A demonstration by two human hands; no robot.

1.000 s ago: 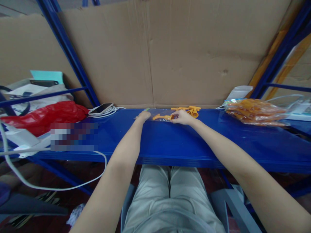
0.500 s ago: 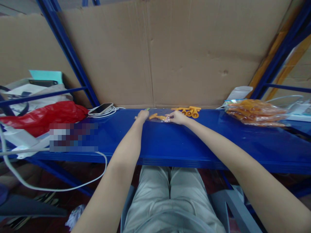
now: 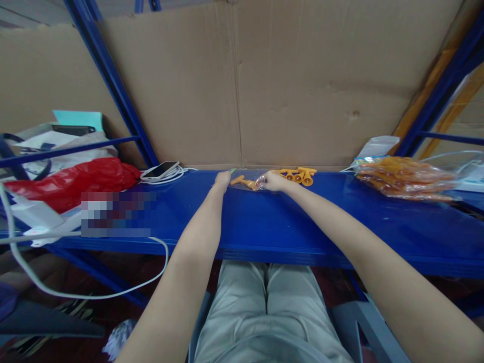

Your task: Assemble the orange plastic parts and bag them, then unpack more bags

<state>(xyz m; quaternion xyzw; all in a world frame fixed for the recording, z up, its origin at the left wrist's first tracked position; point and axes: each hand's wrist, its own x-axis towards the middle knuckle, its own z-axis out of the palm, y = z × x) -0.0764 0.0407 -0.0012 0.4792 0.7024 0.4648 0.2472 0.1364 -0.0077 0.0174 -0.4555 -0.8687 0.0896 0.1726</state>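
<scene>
A clear plastic bag (image 3: 242, 187) with orange plastic pieces (image 3: 247, 183) inside lies near the back of the blue shelf. My left hand (image 3: 223, 180) is closed on the bag's left end, where a small green-yellow bit shows beside the fingers. At the other end, my right hand (image 3: 272, 180) has its fingers closed on the crumpled plastic, around or beside the contents; its fingertips are partly hidden. Just right of that hand sit several loose orange T-shaped pieces (image 3: 307, 176) with round hollow ends, against the cardboard.
Filled bags of orange pieces (image 3: 404, 176) are stacked at the right. On the left are a phone (image 3: 162, 170) on a coiled white cable, a red plastic bag (image 3: 83, 181) and a white power strip (image 3: 49, 222). A cardboard sheet (image 3: 302, 91) stands behind the blue shelf (image 3: 272, 222).
My right hand has shifted slightly left along the bag, and the plastic is more bunched there. My left hand stays at the bag's left end. The view has shifted a little.
</scene>
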